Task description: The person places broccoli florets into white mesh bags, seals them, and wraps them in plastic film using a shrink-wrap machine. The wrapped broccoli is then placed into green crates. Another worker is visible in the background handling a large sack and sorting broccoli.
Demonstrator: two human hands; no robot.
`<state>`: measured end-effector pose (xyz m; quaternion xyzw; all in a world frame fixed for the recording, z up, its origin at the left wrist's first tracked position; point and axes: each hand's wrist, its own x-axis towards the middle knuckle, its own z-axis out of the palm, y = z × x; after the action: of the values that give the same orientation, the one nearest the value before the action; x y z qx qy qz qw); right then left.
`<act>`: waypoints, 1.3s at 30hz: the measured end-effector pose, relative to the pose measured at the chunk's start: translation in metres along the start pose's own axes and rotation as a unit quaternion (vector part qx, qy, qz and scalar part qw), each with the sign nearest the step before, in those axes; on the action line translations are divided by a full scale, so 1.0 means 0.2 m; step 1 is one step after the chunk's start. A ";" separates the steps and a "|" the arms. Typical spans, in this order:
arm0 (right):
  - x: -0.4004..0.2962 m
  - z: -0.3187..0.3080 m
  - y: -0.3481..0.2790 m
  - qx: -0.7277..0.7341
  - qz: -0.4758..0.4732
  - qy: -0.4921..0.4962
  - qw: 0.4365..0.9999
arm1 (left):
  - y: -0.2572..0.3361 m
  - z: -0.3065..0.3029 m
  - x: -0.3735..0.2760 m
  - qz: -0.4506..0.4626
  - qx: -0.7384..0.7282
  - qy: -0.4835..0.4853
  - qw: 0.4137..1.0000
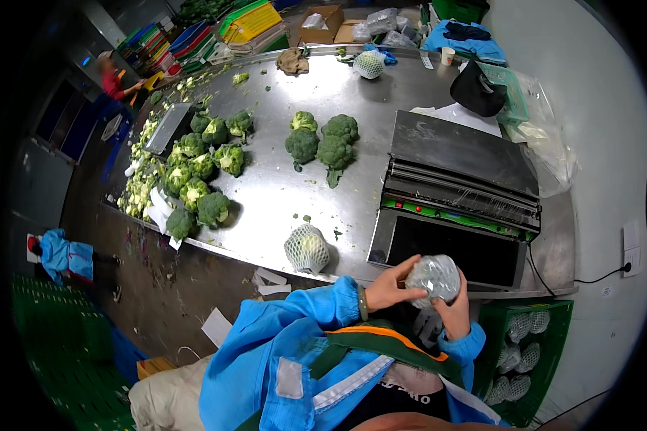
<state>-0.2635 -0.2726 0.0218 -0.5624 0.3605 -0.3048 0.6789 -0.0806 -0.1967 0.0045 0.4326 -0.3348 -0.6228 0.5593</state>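
Observation:
Both my hands hold a plastic-film-wrapped head in white foam netting (434,280), just in front of the film wrapping machine (461,199). My left hand (393,286) grips its left side, and my right hand (455,308) supports its right side. What is inside the wrap is hard to make out. On the steel table (269,207) to the left stands a pale green head in a foam net (306,249). Farther back are a few bare broccoli heads (334,151), with a pile of broccoli (194,167) near the left edge. Another netted head (369,64) sits at the back.
Netted heads lie in a green crate (555,366) at the lower right. A metal tray (168,128) and trimmings (140,178) lie at the table's left. A black bag (477,89) and a green basket (512,94) are behind the machine. Two people stand beyond the table at left.

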 end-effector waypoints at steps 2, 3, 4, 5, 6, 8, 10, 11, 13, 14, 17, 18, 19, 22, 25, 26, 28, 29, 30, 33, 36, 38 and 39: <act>-0.10 -0.10 0.05 0.056 -0.001 0.033 0.998 | -0.04 0.09 0.04 0.012 0.081 -0.042 0.996; -0.15 -0.14 0.07 0.108 0.015 0.052 0.993 | -0.05 0.13 0.06 0.023 0.063 -0.056 0.996; -0.20 -0.18 0.10 0.161 0.032 0.074 0.984 | -0.06 0.16 0.08 0.019 0.049 -0.068 0.996; -0.23 -0.21 0.12 0.214 0.049 0.094 0.971 | -0.06 0.19 0.10 0.015 0.034 -0.079 0.996; -0.26 -0.24 0.17 0.249 0.048 0.088 0.963 | -0.07 0.20 0.11 -0.001 0.021 -0.050 0.999; -0.28 -0.31 0.26 0.319 0.047 0.076 0.943 | -0.12 0.23 0.13 -0.034 -0.007 0.009 0.999; -0.28 -0.28 0.24 0.333 0.044 0.029 0.941 | -0.13 0.26 0.14 0.007 0.003 0.061 0.998; -0.27 -0.25 0.23 0.340 0.043 0.004 0.940 | -0.12 0.26 0.14 0.019 0.000 0.081 0.997; -0.23 -0.19 0.23 0.351 0.060 -0.026 0.934 | -0.13 0.25 0.12 -0.006 -0.106 0.057 0.993; -0.21 -0.16 0.23 0.360 0.077 -0.029 0.930 | -0.13 0.23 0.11 -0.018 -0.159 0.044 0.986; -0.17 -0.12 0.21 0.344 0.104 -0.053 0.932 | -0.12 0.19 0.06 -0.029 -0.225 0.058 0.972; -0.16 -0.09 0.19 0.334 0.111 -0.062 0.934 | -0.08 0.20 0.02 -0.032 -0.239 0.076 0.968; -0.16 -0.08 0.19 0.325 0.116 -0.072 0.936 | -0.08 0.20 0.01 -0.027 -0.256 0.086 0.962; -0.15 -0.03 0.21 0.284 0.118 -0.104 0.946 | -0.12 0.17 -0.04 -0.022 -0.302 0.110 0.947; -0.16 0.02 0.19 0.269 0.117 -0.112 0.949 | -0.15 0.13 -0.06 -0.018 -0.322 0.123 0.939; -0.17 0.04 0.18 0.275 0.119 -0.112 0.948 | -0.15 0.12 -0.06 -0.011 -0.311 0.125 0.942; -0.19 0.05 0.17 0.342 0.140 -0.098 0.924 | -0.14 0.12 -0.07 -0.032 -0.300 0.131 0.944; -0.20 0.05 0.16 0.343 0.139 -0.089 0.925 | -0.13 0.11 -0.07 -0.045 -0.294 0.132 0.946; -0.21 0.05 0.15 0.347 0.133 -0.075 0.925 | -0.13 0.12 -0.06 -0.066 -0.278 0.109 0.952; -0.26 -0.01 0.11 0.340 0.106 0.000 0.934 | -0.16 0.18 -0.02 -0.058 -0.179 0.130 0.974; -0.37 -0.19 0.10 0.313 0.061 0.107 0.942 | -0.20 0.20 -0.01 -0.143 -0.116 0.113 0.976; -0.48 -0.36 0.11 0.305 0.017 0.182 0.935 | -0.23 0.22 -0.01 -0.170 -0.090 0.084 0.978; -0.56 -0.46 0.08 0.292 0.013 0.224 0.930 | -0.26 0.23 -0.02 -0.191 -0.083 0.066 0.976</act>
<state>-0.4025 -0.2275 0.0129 -0.2514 0.4055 -0.5062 0.7184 -0.1437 -0.1877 -0.0234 0.4806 -0.1558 -0.7141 0.4846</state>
